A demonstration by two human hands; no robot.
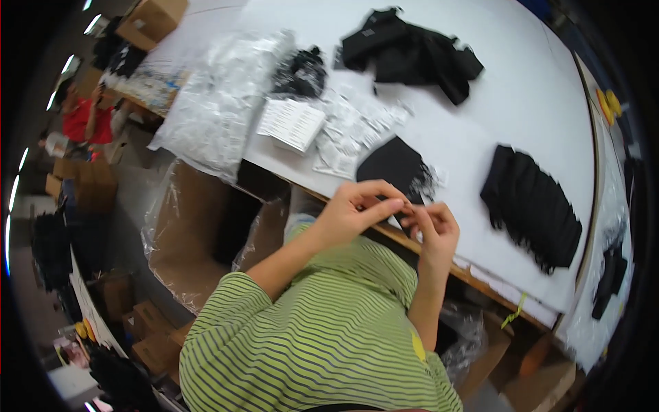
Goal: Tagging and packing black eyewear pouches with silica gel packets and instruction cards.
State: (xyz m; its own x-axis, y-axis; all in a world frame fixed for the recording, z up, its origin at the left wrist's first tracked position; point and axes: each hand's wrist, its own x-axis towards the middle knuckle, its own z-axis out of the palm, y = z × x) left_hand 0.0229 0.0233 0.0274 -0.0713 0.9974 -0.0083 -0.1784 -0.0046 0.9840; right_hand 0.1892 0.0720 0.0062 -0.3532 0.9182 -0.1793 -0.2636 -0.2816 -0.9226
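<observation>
Left hand (358, 214) and right hand (435, 232) up close together, just over the near edge of the surface (473, 147). Fingers on both are bent in, tips nearly meeting; can't tell whether anything is pinched there, too small and dark. Flat black fabric piece (390, 165) lies on the surface right behind the hands, partly hidden by them; thin dark strands (427, 184) bunch at its right side.

Around: white card stack (295, 126) and loose plastic packets (350, 130) to the left, big clear plastic bag (223, 96) past those, hanging over the edge near an open lined carton (185, 233). Black garment heap (412, 55) far side, black garment stack (532, 209) to the right.

Risks, my guess: anything small between the fingertips could slip and drop past the edge, hard to spot against black. Strands look tangle-prone; snagging one could drag the fabric piece. A left elbow swing could catch the overhanging bag and tip it toward the carton.
</observation>
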